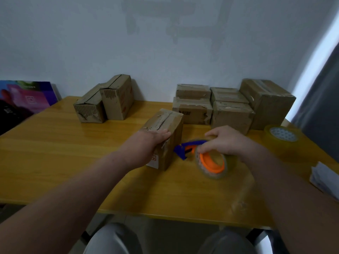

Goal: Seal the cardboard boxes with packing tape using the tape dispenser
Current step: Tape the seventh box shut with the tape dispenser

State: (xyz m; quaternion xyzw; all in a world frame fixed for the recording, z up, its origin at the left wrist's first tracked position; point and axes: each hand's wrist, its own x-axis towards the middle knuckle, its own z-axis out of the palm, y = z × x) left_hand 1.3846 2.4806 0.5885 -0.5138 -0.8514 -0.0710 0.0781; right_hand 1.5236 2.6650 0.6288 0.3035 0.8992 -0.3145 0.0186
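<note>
Your right hand (pixel 227 142) has its grip curled round the tape dispenser (pixel 212 165), fingers wrapped over the top of the clear roll on its orange hub. The blue blade end points toward 9 o'clock, at the foot of the cardboard box (pixel 165 121). The dispenser sits low over the table (pixel 73 153), a little to the 3 o'clock side of centre; whether it touches the wood, you cannot tell.

Your left hand (pixel 146 145) lies on the near end of that box, fingers straight and pressed flat on the top edge, not curled round it. The box stands at the middle of the table. Its top flaps are folded shut and meet along a rough seam that runs toward 12 o'clock, so what is inside stays hidden.

At 11 o'clock two boxes (pixel 117 99) stand touching each other, both closed. At 1 o'clock five boxes (pixel 231 114) crowd against the wall (pixel 165 43), four of them stacked in pairs, all closed and taped.

A spare roll of tape (pixel 282 137) lies flat at 3 o'clock, with a white packet (pixel 324 178) nearer you at 4 o'clock. A colourful board (pixel 27 96) leans at 10 o'clock, and a grey curtain (pixel 322 88) hangs at 2 o'clock.
</note>
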